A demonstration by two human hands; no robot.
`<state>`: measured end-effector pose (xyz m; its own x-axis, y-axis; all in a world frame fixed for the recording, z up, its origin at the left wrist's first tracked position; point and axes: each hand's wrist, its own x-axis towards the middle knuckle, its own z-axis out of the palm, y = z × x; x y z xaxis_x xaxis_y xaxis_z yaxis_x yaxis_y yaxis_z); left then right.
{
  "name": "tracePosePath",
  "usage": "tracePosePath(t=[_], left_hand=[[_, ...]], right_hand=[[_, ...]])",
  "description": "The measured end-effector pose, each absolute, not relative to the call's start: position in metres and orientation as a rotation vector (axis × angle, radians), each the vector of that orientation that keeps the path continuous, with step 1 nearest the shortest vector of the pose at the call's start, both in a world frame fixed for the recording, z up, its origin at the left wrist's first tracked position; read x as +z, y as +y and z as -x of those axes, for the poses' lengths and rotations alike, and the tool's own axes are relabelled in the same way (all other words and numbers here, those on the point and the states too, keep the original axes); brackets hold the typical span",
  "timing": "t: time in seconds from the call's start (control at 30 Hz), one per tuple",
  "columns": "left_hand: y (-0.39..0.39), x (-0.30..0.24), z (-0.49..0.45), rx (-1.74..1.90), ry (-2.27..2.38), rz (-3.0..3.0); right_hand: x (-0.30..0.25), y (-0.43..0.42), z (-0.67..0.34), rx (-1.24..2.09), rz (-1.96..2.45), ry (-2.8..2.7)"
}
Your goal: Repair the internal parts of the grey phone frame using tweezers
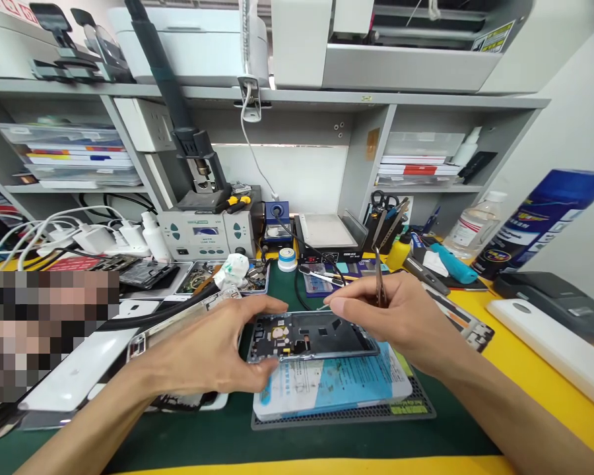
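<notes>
An opened phone [317, 335] with its inner parts showing lies on a blue and white box [336, 386]. My left hand [222, 343] is closed on the phone's left end, thumb on the near edge and fingers on the far edge. Over the phone's far right side is my right hand [391, 316], its thumb and forefinger pinched together. A pair of tweezers [379, 280] stands up out of the right hand, between the fingers. A small pale tip shows by the right fingertips; I cannot tell what it belongs to.
Under the box lies a grey mat [321, 419]. Behind stand a soldering station [208, 234], a small tub [287, 259], and a heating plate [329, 232]. Phone parts and a white phone back [74, 369] lie left. A spray can [534, 224] and bottle [475, 224] stand right.
</notes>
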<state>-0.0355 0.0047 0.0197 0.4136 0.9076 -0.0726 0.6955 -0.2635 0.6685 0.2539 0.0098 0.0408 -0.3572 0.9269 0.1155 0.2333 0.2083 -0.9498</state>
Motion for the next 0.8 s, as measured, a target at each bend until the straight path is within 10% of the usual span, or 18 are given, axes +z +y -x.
tracePosePath(t=[0.43, 0.8], left_hand=[[-0.012, 0.014, 0.031, 0.350, 1.388, -2.279], [-0.022, 0.023, -0.004, 1.275, 0.960, -2.325]], right_hand=[[0.035, 0.005, -0.249, 1.288, 1.075, -1.807], [0.027, -0.006, -0.239, 1.179, 1.025, -1.771]])
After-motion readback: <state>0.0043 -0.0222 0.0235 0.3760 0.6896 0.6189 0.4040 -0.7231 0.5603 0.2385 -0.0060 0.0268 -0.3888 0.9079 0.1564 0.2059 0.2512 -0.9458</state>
